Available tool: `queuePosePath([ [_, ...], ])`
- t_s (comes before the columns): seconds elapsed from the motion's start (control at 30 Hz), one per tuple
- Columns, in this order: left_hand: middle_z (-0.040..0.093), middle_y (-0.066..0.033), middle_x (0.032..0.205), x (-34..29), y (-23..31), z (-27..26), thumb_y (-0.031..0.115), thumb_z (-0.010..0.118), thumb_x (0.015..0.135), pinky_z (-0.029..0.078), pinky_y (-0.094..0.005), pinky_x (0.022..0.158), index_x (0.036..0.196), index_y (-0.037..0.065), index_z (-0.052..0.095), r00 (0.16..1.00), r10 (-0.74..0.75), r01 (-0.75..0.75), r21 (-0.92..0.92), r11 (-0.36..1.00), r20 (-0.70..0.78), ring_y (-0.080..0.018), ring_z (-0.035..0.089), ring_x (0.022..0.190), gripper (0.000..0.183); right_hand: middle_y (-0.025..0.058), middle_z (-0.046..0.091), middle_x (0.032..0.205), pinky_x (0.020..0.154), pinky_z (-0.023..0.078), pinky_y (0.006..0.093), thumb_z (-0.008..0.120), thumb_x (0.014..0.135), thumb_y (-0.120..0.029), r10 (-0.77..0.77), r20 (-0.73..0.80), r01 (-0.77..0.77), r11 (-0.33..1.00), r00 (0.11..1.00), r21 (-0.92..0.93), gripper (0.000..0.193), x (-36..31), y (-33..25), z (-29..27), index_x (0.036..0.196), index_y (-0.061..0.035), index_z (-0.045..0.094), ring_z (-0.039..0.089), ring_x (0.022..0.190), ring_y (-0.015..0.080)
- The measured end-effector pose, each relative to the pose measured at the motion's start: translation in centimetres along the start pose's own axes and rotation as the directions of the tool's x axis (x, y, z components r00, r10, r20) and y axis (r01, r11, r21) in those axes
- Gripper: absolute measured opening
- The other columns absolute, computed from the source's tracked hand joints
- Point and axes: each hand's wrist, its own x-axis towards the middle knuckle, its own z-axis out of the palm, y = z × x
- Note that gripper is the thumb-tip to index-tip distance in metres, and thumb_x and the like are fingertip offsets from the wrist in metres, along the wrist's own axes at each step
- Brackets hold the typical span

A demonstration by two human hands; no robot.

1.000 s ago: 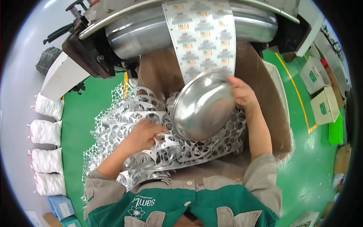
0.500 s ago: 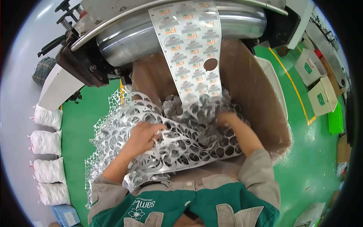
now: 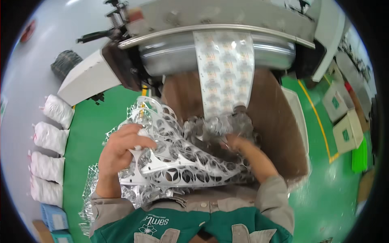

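Observation:
My left hand (image 3: 123, 148) is closed on a bunched, silvery web of perforated sheet (image 3: 190, 166), punched through with rows of round holes. The web drapes over the near side of a large brown-lined bin (image 3: 279, 125) and spills out to the left. Inside the bin, my right hand (image 3: 243, 146) reaches among a heap of loose grey discs (image 3: 239, 121); motion blurs its fingers, and they are partly hidden. A printed label strip (image 3: 225, 77) hangs down from a metal roller (image 3: 170, 58) into the bin, its lower end meeting the heap.
White stuffed bags (image 3: 48, 137) line the left side by the wall. Pale crates (image 3: 348, 133) and a green basket (image 3: 359, 156) stand at the right. The machine's white arm (image 3: 87, 79) juts out at the left, above the green floor (image 3: 97, 121).
My left hand has moved left and slightly up, lifting part of the perforated web. The right hand has shifted slightly left and nearer. The view has tilted, and the strip's hole no longer shows.

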Motion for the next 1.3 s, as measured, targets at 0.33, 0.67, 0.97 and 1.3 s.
queuePosePath([
  [0.33,0.062,-0.0141,0.093,0.3,-9.2,5.3,0.006,0.056,0.083,0.046,-0.0343,0.071,0.117,0.010,0.048,0.935,-0.293,0.288,0.055,0.956,0.202,-0.0304,0.061,0.086,0.036,0.0149,0.059,0.109,0.087,0.042,0.0338,0.064,0.077,-0.026,-0.347,0.057,0.300,0.873,0.936,0.385,0.047,-3.6,-1.6,-11.4,0.112,0.0042,0.053,0.054,0.101,0.0228],
  [0.67,0.049,-0.0013,0.075,1.7,-13.7,3.0,0.003,0.052,0.078,0.043,-0.0204,0.060,0.128,-0.002,0.038,0.895,-0.430,0.128,-0.855,0.503,-0.118,-0.0107,0.051,0.069,0.052,0.0098,0.054,0.116,0.088,0.046,0.0343,0.050,0.090,-0.026,-0.566,-0.335,0.208,-0.278,0.753,0.938,0.042,-5.6,-3.3,-15.5,0.123,0.0007,0.043,0.055,0.104,0.0185],
  [0.97,0.050,0.0013,0.068,-2.2,-6.6,-1.1,0.012,0.050,0.089,0.046,-0.0183,0.057,0.125,0.001,0.042,0.731,-0.655,0.290,-0.781,0.553,-0.193,-0.0052,0.050,0.060,0.038,0.0142,0.058,0.113,0.083,0.046,0.0352,0.066,0.073,-0.029,0.058,0.379,0.024,0.978,0.924,-0.209,0.044,-3.3,-0.5,-7.1,0.107,-0.0030,0.059,0.058,0.098,0.0266],
  [1.3,0.053,-0.0199,0.111,-7.3,-4.4,-6.3,0.015,0.051,0.088,0.052,-0.0264,0.073,0.136,0.001,0.022,0.842,0.057,-0.113,-0.072,0.991,-0.537,-0.0201,0.060,0.091,0.058,0.0111,0.057,0.114,0.083,0.050,0.0318,0.066,0.079,-0.037,-0.525,-0.449,0.082,-0.579,0.723,0.811,0.064,-4.7,-0.9,-11.4,0.124,0.0002,0.043,0.059,0.100,0.0201],
])
